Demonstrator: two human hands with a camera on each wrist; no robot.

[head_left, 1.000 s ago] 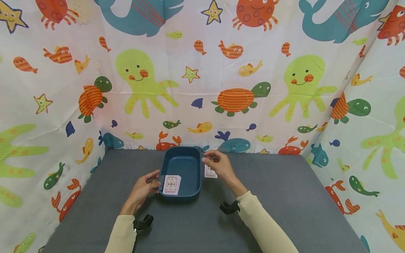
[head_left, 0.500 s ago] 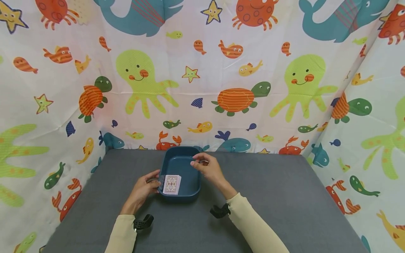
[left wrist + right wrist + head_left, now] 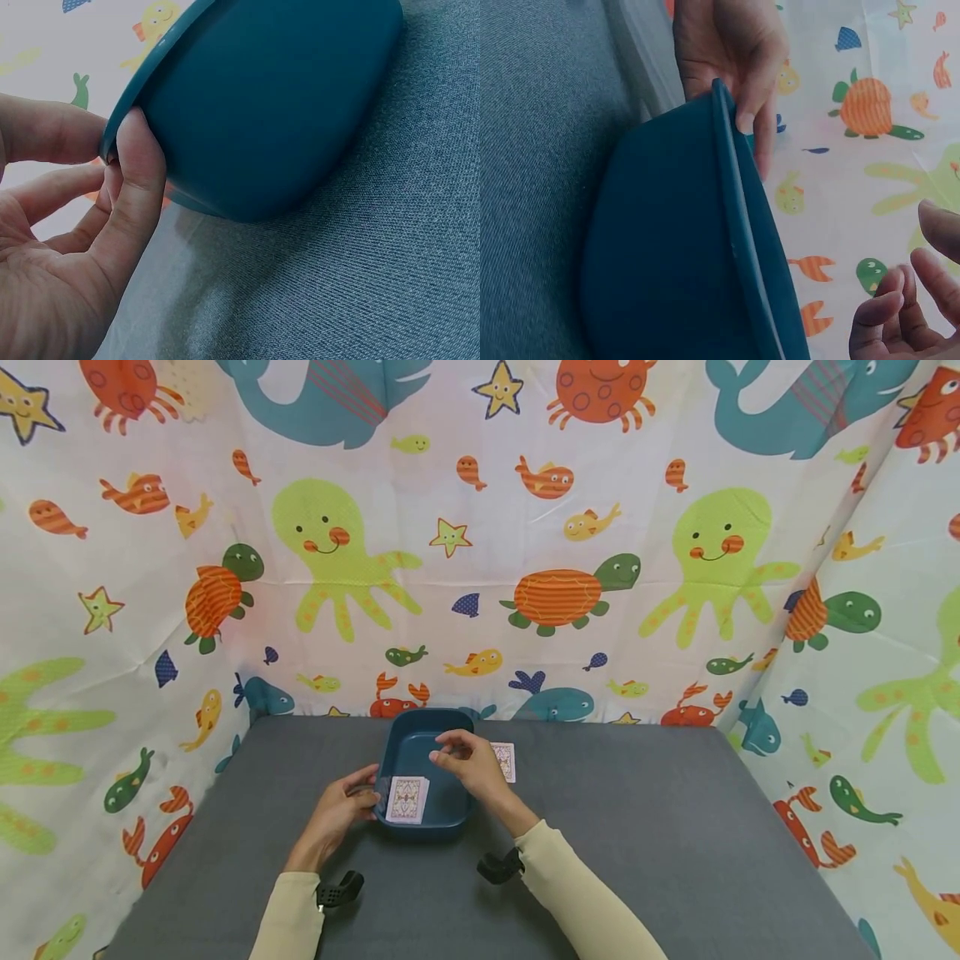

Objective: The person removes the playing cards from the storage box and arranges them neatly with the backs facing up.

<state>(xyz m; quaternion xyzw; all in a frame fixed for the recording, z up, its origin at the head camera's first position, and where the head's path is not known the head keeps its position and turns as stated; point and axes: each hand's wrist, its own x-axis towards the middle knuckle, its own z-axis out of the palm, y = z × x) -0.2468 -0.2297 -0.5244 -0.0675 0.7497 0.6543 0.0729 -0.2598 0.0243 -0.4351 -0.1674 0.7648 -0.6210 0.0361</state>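
Card pile (image 3: pixel 406 799) inside tub (image 3: pixel 427 832), near-left corner; another card (image 3: pixel 507 762) on surface (image 3: pixel 675 860), right of tub. Left grip (image 3: pixel 337 810) pinching tub's left rim; right grip (image 3: pixel 474 768) loose above tub, no card visible. Risk: left-side tug could slide pile askew

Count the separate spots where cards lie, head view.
2: a card stack in the near left corner of the blue tray, and a card on the table right of it, partly hidden by the right hand. Others may be hidden.
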